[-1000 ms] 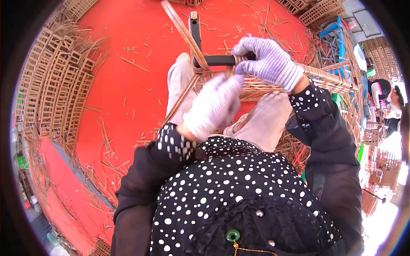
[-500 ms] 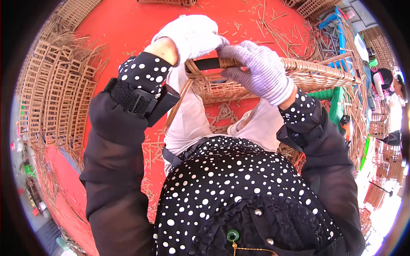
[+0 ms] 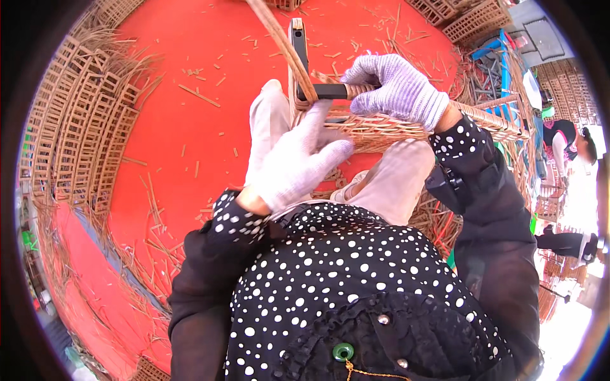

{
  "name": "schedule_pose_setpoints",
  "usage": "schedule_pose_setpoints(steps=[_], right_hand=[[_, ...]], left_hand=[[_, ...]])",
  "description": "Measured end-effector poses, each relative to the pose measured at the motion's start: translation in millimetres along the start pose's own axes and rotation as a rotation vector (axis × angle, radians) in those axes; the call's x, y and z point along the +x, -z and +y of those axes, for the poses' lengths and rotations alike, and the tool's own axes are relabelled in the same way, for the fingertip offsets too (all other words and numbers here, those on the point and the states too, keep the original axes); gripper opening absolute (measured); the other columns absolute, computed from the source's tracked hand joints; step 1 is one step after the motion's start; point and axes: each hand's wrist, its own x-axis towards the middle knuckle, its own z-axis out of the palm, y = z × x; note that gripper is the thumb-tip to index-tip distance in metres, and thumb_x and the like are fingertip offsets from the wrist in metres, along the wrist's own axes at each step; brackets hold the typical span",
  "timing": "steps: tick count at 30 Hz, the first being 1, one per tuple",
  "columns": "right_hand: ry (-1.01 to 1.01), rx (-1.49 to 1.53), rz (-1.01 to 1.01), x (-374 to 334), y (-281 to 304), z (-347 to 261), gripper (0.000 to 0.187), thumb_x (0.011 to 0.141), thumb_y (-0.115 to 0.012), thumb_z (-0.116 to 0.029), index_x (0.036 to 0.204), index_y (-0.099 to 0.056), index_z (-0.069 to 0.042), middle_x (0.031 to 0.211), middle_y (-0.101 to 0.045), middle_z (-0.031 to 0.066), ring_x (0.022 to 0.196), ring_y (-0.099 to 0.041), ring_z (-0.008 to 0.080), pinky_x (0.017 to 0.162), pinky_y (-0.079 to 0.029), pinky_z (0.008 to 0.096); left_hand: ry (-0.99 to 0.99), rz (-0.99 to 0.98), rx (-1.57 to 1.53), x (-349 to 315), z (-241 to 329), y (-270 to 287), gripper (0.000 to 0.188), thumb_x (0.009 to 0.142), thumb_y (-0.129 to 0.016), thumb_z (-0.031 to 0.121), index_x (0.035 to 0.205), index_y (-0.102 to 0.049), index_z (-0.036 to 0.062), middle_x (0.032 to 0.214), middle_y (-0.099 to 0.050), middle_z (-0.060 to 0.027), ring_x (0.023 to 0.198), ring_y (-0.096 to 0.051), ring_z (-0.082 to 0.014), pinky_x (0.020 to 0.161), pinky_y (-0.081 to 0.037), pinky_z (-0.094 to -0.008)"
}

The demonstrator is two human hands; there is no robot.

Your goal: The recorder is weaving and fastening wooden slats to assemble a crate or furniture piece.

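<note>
A half-woven wicker basket [image 3: 381, 132] lies across my lap, its black frame partly bare at the left corner and partly wrapped in tan strands. My right hand [image 3: 397, 89], in a pale knitted glove, is closed around the wrapped part of the rim. A long flat strand [image 3: 283, 44] runs from the frame's corner up and away. Just below that corner is my gloved left hand [image 3: 295, 159], its index finger stretched up to the frame beside the strand and its thumb spread apart. Its other fingers are partly hidden.
Stacked woven baskets [image 3: 82, 127] stand at the left, with more baskets [image 3: 476, 22] at the far right. Loose cut strands litter the red floor covering [image 3: 184, 63]. A blue-edged bin [image 3: 495, 60] holds dark pieces. Another person [image 3: 562, 143] is at the far right.
My left hand has come down and toward me from the frame's corner, and its fingers have spread. The strand now points up and away instead of hanging down. My right hand has shifted slightly right.
</note>
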Motion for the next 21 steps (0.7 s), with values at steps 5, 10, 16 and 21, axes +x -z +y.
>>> schedule_pose_setpoints(steps=[5, 10, 16, 21], right_hand=[[0.059, -0.029, 0.034, 2.4, -2.5, 7.2, 0.031, 0.064, -0.076, -0.01, 0.091, -0.062, -0.005, 0.079, -0.063, 0.0044, 0.073, -0.058, 0.0134, 0.069, -0.048, 0.0282], [0.094, -0.045, 0.087, -6.9, -7.5, 3.9, 0.03, 0.065, -0.075, -0.012, 0.09, -0.061, -0.004, 0.079, -0.063, 0.0055, 0.074, -0.059, 0.0133, 0.068, -0.048, 0.0292], [0.16, -0.488, 0.369, -17.7, -31.3, -4.6, 0.031, 0.065, -0.071, -0.037, 0.081, -0.06, -0.013, 0.073, -0.061, 0.0064, 0.069, -0.061, 0.0263, 0.06, -0.047, 0.0354], [0.052, -0.482, 0.428, -16.9, -33.0, -11.9, 0.03, 0.065, -0.068, -0.043, 0.071, -0.058, -0.015, 0.065, -0.06, 0.0051, 0.061, -0.06, 0.0271, 0.056, -0.046, 0.0373]], left_hand=[[0.355, 0.045, -0.858, 29.2, 30.0, -12.0, 0.049, 0.086, -0.053, 0.029, 0.12, -0.036, -0.0014, 0.079, -0.059, -0.0105, 0.066, -0.058, -0.0151, 0.052, -0.046, -0.0252], [0.604, 0.217, -1.227, 21.8, 29.5, -13.8, 0.02, 0.086, -0.054, 0.022, 0.08, -0.05, 0.0037, 0.045, -0.041, 0.0006, 0.028, -0.033, -0.0076, 0.025, -0.023, -0.0217], [0.832, -0.132, -1.109, 31.5, 37.1, 28.9, 0.024, 0.089, -0.049, 0.027, 0.078, -0.051, 0.006, 0.044, -0.033, 0.007, 0.029, -0.026, -0.0041, 0.028, -0.02, -0.0196], [0.35, -0.145, -0.59, 40.3, 49.8, 87.0, 0.025, 0.089, -0.047, 0.026, 0.089, -0.055, 0.0024, 0.049, -0.039, 0.0052, 0.036, -0.032, -0.0054, 0.036, -0.026, -0.0218]])
